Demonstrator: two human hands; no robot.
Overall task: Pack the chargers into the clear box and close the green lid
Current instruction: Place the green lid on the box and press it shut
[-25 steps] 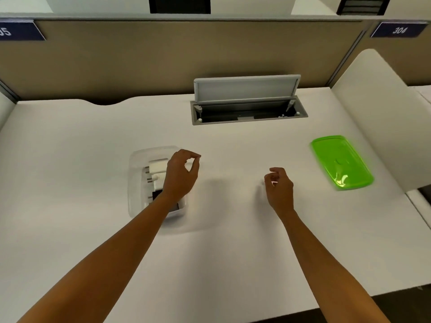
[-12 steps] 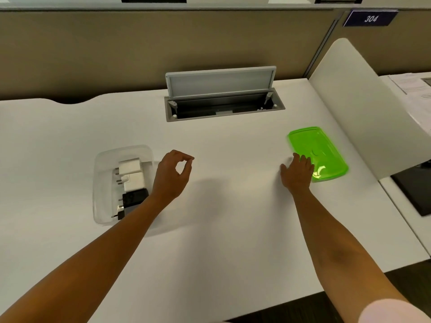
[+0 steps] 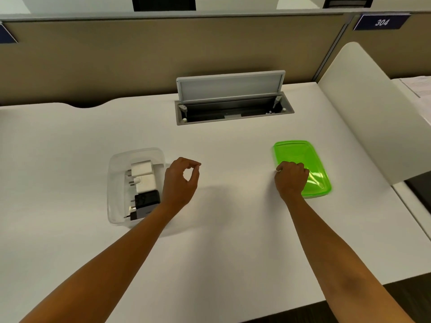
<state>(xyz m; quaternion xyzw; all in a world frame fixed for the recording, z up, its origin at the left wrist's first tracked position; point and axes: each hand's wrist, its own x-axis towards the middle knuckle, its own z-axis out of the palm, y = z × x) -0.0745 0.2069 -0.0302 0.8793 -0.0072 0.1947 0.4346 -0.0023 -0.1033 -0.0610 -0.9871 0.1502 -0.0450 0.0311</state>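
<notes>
A clear box (image 3: 116, 180) stands on the white desk at the left. Inside lie two white chargers (image 3: 142, 176) and two black chargers (image 3: 147, 202), prongs pointing left. My left hand (image 3: 180, 183) hovers just right of the box, thumb and forefinger pinched in a ring, holding nothing. The green lid (image 3: 303, 159) lies flat on the desk at the right. My right hand (image 3: 291, 179) rests on the lid's near left edge with fingers curled over it.
An open grey cable hatch (image 3: 231, 99) sits at the back middle of the desk (image 3: 221, 229). A white side panel (image 3: 363, 108) rises at the right, papers (image 3: 419, 87) beyond it. A beige partition stands behind.
My right hand has travelled right from the desk's middle to the green lid and curled onto its edge. My left hand has stayed beside the box. The camera has shifted.
</notes>
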